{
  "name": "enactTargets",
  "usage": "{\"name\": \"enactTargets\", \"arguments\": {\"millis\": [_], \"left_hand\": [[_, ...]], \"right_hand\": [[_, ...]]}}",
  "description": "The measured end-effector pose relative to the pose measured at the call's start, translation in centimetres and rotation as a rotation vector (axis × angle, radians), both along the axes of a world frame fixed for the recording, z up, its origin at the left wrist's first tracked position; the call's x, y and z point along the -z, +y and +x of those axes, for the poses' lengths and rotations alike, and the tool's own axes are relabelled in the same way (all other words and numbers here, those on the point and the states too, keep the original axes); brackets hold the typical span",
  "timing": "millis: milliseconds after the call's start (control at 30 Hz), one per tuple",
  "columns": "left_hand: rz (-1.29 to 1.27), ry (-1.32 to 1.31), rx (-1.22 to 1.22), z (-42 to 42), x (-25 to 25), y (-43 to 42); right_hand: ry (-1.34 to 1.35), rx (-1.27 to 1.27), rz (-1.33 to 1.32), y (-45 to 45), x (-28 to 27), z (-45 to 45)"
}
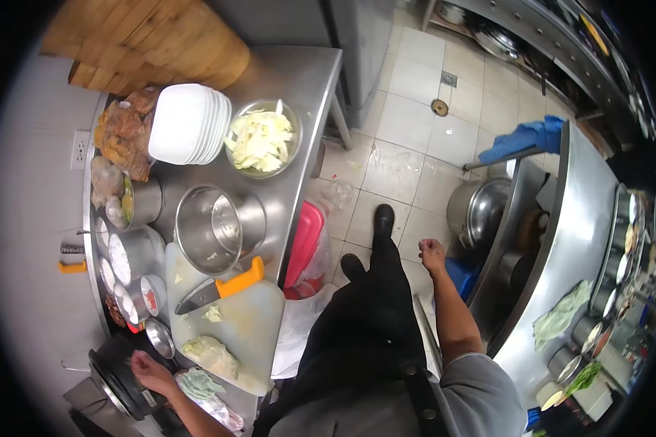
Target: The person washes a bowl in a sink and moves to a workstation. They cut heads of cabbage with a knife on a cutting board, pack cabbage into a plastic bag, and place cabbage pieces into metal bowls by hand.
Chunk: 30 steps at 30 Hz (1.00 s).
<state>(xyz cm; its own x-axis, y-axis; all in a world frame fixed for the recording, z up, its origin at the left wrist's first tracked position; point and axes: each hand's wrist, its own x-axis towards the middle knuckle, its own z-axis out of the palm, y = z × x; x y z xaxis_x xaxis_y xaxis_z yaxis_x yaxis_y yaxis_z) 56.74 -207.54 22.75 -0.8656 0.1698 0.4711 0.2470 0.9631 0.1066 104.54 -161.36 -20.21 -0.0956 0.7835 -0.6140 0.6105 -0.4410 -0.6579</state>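
My left hand [151, 373] is beside a black pot-like appliance [116, 379] at the lower left, its fingers loosely curled; no object shows in it, and I cannot tell whether it touches the appliance. Out over the floor hangs my right hand [431, 255], fingers curled in and nothing visible in them. On the white cutting board [259, 320] lies a knife [222, 288] with a yellow handle. A pale piece of cabbage [210, 355] sits at the board's near end, with small scraps around. Just beyond the board stands a steel pot [210, 227] with bits inside.
A bowl of cut cabbage [262, 140] stands near stacked white containers [189, 125] and browned meat [126, 131]. Steel tubs [135, 251] line the wall. Below the counter is a red bin [304, 244]. At right stands a steel counter [568, 233] with a green cloth [561, 315].
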Motion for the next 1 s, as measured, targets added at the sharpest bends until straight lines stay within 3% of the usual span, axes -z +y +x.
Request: {"name": "enactTargets", "arguments": {"millis": [67, 167, 200, 233, 267, 300, 333, 400, 533, 567, 600, 667, 733, 767, 800, 867, 933, 1000], "left_hand": [[0.205, 0.100, 0.305, -0.4, -3.2, 7.7], [0.710, -0.202, 0.462, 7.0, -3.6, 22.2], [0.716, -0.341, 0.415, 9.0, -1.1, 24.3], [0.829, -0.666, 0.736, 12.0, 2.3, 26.5], [1.108, -1.399, 0.865, 16.0, 5.2, 31.8], [0.579, -1.441, 0.834, 19.5, 9.2, 34.8], [0.269, -1.623, 0.800, 21.8, 12.0, 37.7], [0.130, -1.733, 0.636, 24.8, 23.0, 38.8], [-0.136, -1.647, 0.646, 26.0, 40.1, 40.4], [-0.212, -1.536, 0.714, 25.5, 43.3, 41.2], [-0.292, -1.423, 0.779, 24.8, 45.9, 42.0], [-0.311, -1.361, 0.694, 23.4, 50.0, 44.0], [-0.338, -1.310, 0.617, 21.3, 52.6, 46.0], [-0.337, -1.316, 0.491, 20.0, 53.1, 47.8], [-0.339, -1.323, 0.372, 18.9, 54.5, 49.4], [-0.269, -1.274, 0.417, 15.9, 60.2, 50.4], [-0.201, -1.295, 0.461, 13.0, 64.0, 50.9], [-0.277, -1.314, 0.425, 11.4, 68.5, 50.6]], "right_hand": [[0.015, 0.059, -0.055, -1.9, -0.2, 1.3], [0.011, 0.052, 0.024, -3.6, 0.5, 2.8], [0.004, 0.048, 0.039, -3.5, -0.2, 2.9], [-0.004, 0.037, 0.055, -3.1, -1.8, 2.8], [0.000, 0.041, 0.048, -2.6, -3.1, 2.7], [-0.016, 0.060, 0.189, -1.8, -4.5, 2.5], [-0.032, 0.075, 0.329, -0.9, -6.6, 2.2], [0.039, 0.226, 0.259, 1.6, -17.2, 1.6], [-0.161, 0.193, 0.776, 2.8, -29.8, 5.6], [-0.069, 0.250, 0.868, 2.7, -29.8, 8.3], [-0.316, 0.135, 0.979, 3.5, -30.8, 10.7], [-0.915, -0.172, 0.940, 6.4, -32.0, 13.7], [-1.108, -0.327, 0.755, 8.2, -30.5, 16.5], [-0.992, -0.199, 0.690, 8.3, -29.1, 17.2], [-1.066, -0.181, 0.811, 8.6, -27.9, 17.5], [-0.914, -0.017, 0.779, 8.2, -26.8, 17.6], [-1.029, -0.080, 0.771, 8.2, -27.1, 18.1], [-0.837, 0.084, 0.811, 5.1, -24.6, 25.0]]}}
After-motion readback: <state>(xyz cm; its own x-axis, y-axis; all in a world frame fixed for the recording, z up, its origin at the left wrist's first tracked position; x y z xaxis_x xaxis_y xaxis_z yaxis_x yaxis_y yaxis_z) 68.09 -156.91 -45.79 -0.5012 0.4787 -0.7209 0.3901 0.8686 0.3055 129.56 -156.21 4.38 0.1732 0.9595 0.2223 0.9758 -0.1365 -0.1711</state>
